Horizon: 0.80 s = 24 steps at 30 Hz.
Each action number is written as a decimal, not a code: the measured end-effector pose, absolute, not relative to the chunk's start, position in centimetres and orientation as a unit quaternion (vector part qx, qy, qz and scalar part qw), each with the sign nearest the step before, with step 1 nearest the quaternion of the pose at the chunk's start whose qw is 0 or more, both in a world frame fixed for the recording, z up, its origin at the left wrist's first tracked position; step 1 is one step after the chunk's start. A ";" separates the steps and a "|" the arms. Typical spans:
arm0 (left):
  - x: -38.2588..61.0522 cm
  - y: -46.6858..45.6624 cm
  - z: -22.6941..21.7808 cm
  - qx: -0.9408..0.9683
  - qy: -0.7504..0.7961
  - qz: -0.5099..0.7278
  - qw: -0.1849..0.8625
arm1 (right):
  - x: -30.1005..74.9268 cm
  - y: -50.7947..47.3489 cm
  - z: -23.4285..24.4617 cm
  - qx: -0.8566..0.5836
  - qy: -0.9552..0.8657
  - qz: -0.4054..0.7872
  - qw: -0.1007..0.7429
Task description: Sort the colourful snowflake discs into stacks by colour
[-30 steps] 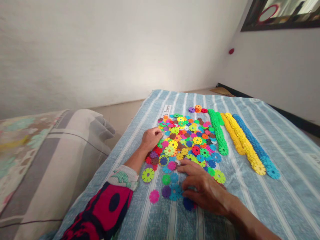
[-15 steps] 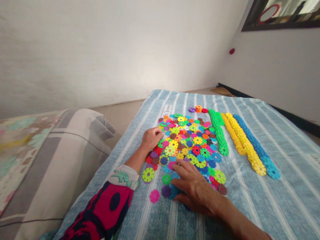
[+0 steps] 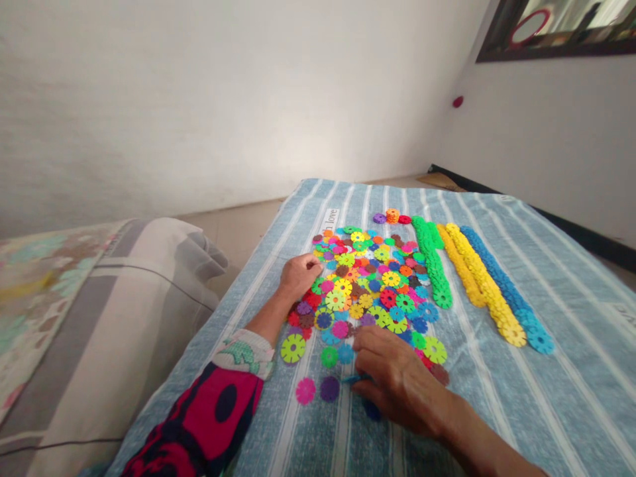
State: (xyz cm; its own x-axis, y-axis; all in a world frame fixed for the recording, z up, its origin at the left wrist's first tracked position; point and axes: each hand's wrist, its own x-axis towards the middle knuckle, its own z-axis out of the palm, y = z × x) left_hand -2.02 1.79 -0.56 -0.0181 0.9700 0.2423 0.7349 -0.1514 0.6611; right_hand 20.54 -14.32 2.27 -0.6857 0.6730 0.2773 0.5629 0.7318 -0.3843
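A spread of many-coloured plastic snowflake discs (image 3: 370,281) lies on a blue striped cloth (image 3: 521,397). My left hand (image 3: 299,275) rests curled at the pile's left edge, fingers closed against the discs. My right hand (image 3: 397,377) sits at the pile's near edge, fingers pinched on a blue disc (image 3: 354,379) lifted on its edge. Close by lie a pink disc (image 3: 305,391), a purple disc (image 3: 329,389) and a lime disc (image 3: 293,348). To the right run long joined rows of discs: green (image 3: 433,262), yellow (image 3: 481,281) and blue (image 3: 507,288).
A small orange stack (image 3: 393,215) with a purple and a red disc sits at the far end of the pile. A grey striped pillow (image 3: 134,311) lies to the left of the cloth. White walls stand behind, and a dark-framed mirror (image 3: 556,30) hangs at top right.
My right hand has drawn back toward me from lying flat over the near discs and has pinched up a blue disc. My left hand has stayed put.
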 end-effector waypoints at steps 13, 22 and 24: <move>-2.0 1.9 -0.4 0.672 0.629 0.343 0.186 | 19.1 -15.4 1.9 -0.366 -0.914 -0.021 0.171; -2.4 2.0 -0.2 0.679 0.629 0.334 0.180 | 17.9 -15.6 1.5 -0.353 -0.923 -0.017 0.153; -2.5 2.2 -0.2 0.683 0.627 0.330 0.177 | 17.9 -15.5 1.5 -0.350 -0.925 -0.007 0.150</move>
State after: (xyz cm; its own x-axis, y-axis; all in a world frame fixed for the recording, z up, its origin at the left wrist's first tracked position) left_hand -2.51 2.18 -0.16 -0.0038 0.9733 0.2296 0.7396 -0.1518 0.6557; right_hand 17.91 -15.55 1.48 -0.7101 0.6453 0.2816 0.6493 0.7549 -0.0924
